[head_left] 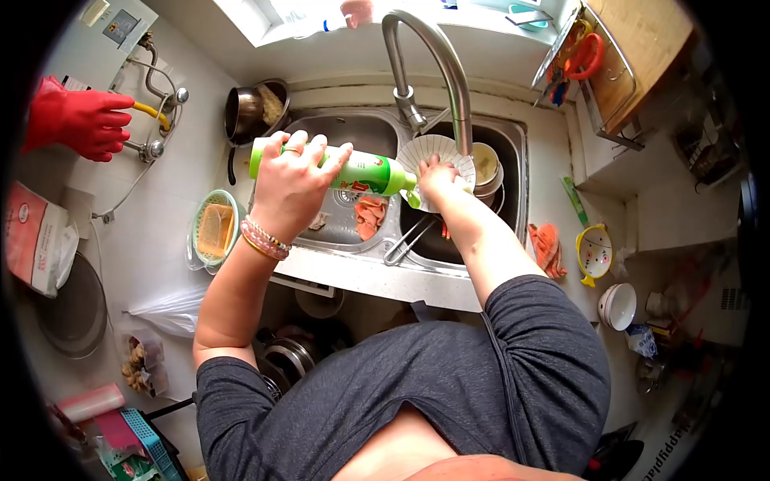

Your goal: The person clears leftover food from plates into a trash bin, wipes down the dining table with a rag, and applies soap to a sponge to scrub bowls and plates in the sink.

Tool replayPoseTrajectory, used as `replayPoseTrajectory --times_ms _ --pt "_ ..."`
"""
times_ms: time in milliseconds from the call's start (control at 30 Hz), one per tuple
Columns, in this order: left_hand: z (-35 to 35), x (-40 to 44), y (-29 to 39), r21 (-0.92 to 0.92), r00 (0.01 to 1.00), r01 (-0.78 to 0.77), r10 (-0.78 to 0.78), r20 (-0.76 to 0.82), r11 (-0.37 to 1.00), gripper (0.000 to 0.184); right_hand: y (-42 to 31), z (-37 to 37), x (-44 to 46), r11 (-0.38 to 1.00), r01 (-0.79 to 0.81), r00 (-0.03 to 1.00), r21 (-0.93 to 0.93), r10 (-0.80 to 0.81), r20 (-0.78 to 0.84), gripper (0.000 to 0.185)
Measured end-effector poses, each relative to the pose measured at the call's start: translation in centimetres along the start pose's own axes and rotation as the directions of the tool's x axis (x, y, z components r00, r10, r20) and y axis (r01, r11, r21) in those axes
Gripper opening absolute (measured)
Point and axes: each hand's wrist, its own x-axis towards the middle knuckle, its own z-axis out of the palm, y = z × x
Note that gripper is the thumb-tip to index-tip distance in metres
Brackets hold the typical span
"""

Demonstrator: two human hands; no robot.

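Left hand (295,172)'s wrapped round a green bottle (370,172), right hand (438,183)'s on a plate (415,152) (can't tell its grip), faucet (459,88) and bowls (484,163) crowding close.

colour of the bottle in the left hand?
The bottle is mostly bright green, with a white section; best seen in the head view, the only one.

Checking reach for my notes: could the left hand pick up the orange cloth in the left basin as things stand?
Probably not right away: the left hand is wrapped around the green bottle. The orange cloth lies close by, seemingly uncovered, so the occupied grip looks like the main obstacle.
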Motion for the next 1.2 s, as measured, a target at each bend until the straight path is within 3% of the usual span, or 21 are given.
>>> replayPoseTrajectory --times_ms 167,300,333,400,433,467,500,533,567,600,633,667,733,767,867,1000,1033,1067,1133,1200 --pt "0.6 -0.2 -0.8 -0.021 0.999 0.013 -0.012 0.04 1.0 0.045 -0.1 0.7 1.5 0.998 0.044 0.997 -0.054 -0.041 0.064 0.047" --pt "1.5 0.2 -0.9 -0.056 0.999 0.018 -0.017 0.028 0.998 0.046 3.9 0.4 2.9 0.964 0.183 0.983 0.192 -0.183 -0.014 0.049" --pt "1.7 0.3 -0.9 -0.052 1.0 0.012 -0.011 0.022 0.999 0.046 5.2 0.5 2.6 0.884 0.183 0.982 0.431 -0.187 -0.032 0.051" --pt "2.1 0.9 -0.8 -0.039 1.0 -0.003 0.003 0.016 0.999 0.046 7.6 0.5 1.2 0.555 0.166 0.98 0.815 -0.184 -0.074 0.054" --pt "1.9 1.4 -0.7 -0.025 1.0 -0.026 0.027 0.008 0.999 0.045 8.1 1.9 1.1 0.191 0.109 0.983 0.976 -0.166 -0.078 0.056" --pt "1.6 2.1 -0.5 -0.013 0.999 -0.046 0.047 0.003 0.999 0.044 8.8 2.6 -0.3 -0.155 -0.101 0.953 0.983 -0.3 0.051 0.055" --pt "1.5 2.6 -0.2 -0.004 0.998 -0.063 0.063 -0.001 0.998 0.043 9.6 3.4 -2.0 -0.447 -0.334 0.883 0.83 -0.457 0.11 0.055" --pt "1.3 3.3 0.1 0.006 0.997 -0.081 0.081 -0.006 0.997 0.042 10.2 4.2 -3.7 -0.632 -0.551 0.788 0.544 -0.609 0.09 0.057" --pt "1.0 3.8 0.5 0.016 0.994 -0.102 0.103 -0.026 0.995 0.039 9.8 4.8 -5.2 -0.692 -0.559 0.763 0.457 -0.645 -0.043 0.056" --pt "0.6 4.4 0.8 0.03 0.992 -0.123 0.123 -0.018 0.992 0.038 9.1 5.3 -6.3 -0.736 -0.572 0.731 0.362 -0.658 -0.183 0.057" --pt "0.2 4.9 1.2 0.044 0.99 -0.144 0.144 -0.008 0.989 0.037 8.7 5.9 -7.2 -0.759 -0.523 0.72 0.387 -0.637 -0.277 0.056" --pt "-0.2 5.3 1.7 0.057 0.986 -0.166 0.166 0.004 0.985 0.036 8.3 6.6 -7.3 -0.816 -0.507 0.814 0.28 -0.559 -0.155 0.046" --pt "-1.2 5.9 2.4 0.084 0.983 -0.184 0.181 0.045 0.979 0.035 7.8 8.0 -7.9 -0.899 -0.264 0.879 0.35 -0.374 -0.297 0.044" --pt "-1.6 6.1 2.7 0.095 0.981 -0.193 0.189 0.047 0.977 0.035 7.7 6.2 -9.8 -0.885 -0.103 0.906 0.454 -0.271 -0.324 0.032" --pt "-2.5 6.3 3.4 0.097 0.978 -0.205 0.201 0.048 0.974 0.036 8.6 5.7 -9.7 -0.844 -0.079 0.947 0.53 -0.23 -0.226 0.029" --pt "-3.2 6.4 4.0 0.11 0.976 -0.219 0.217 0.031 0.97 0.036 9.1 2.6 -10.4 -0.894 -0.336 0.91 0.295 -0.39 -0.144 0.032" --pt "-3.3 6.4 4.1 0.116 0.975 -0.223 0.221 0.031 0.968 0.036 8.8 2.0 -10.0 -0.888 -0.304 0.913 0.344 -0.375 -0.16 0.032" --pt "-3.6 6.4 4.2 0.121 0.975 -0.224 0.221 0.034 0.967 0.036 8.0 2.7 -8.9 -0.859 -0.009 0.954 0.512 -0.162 -0.254 0.03" --pt "-4.1 6.4 4.6 0.128 0.974 -0.228 0.225 0.04 0.965 0.036 8.0 3.8 -7.2 -0.852 -0.124 0.978 0.508 -0.19 -0.08 0.018" --pt "-4.1 6.5 4.6 0.141 0.973 -0.229 0.227 0.026 0.963 0.036 7.5 3.2 -7.9 -0.833 -0.055 0.998 0.55 -0.064 0.004 0.013"
